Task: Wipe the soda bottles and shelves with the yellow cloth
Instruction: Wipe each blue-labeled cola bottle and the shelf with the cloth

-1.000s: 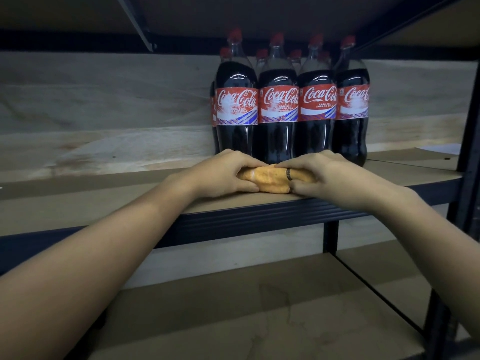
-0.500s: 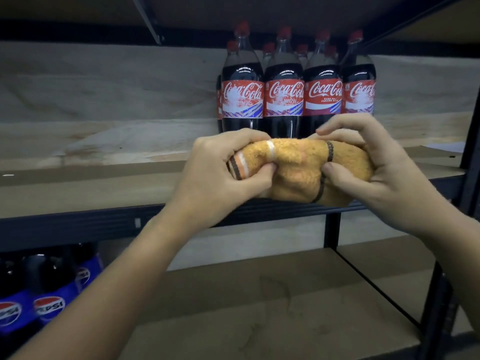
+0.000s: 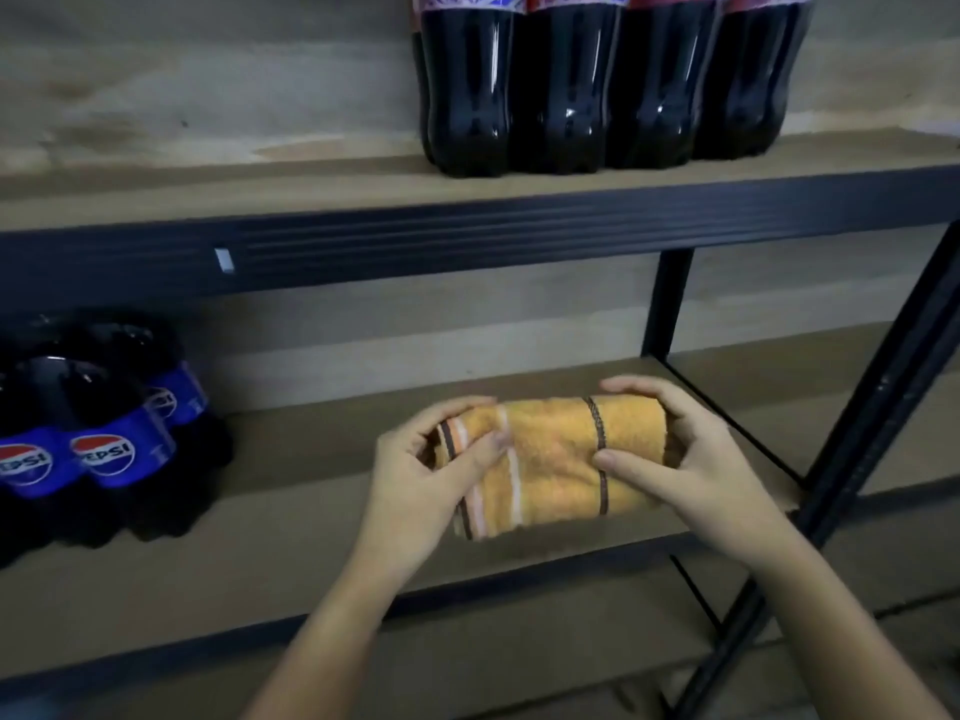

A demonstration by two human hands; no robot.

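Left hand (image 3: 436, 475) and right hand (image 3: 691, 459) each grip an end of the folded cloth (image 3: 550, 459), mid-frame over the lower shelf (image 3: 311, 511), likely to wipe it.

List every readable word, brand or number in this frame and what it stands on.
"EPSI": blue label of a Pepsi bottle, first letter turned out of view.
"EPSI", partly cut off: the Pepsi bottle at the left edge.
Cola bottles on the upper shelf: label strips cropped, nothing readable.
Yellow cloth: stripes only, no text.
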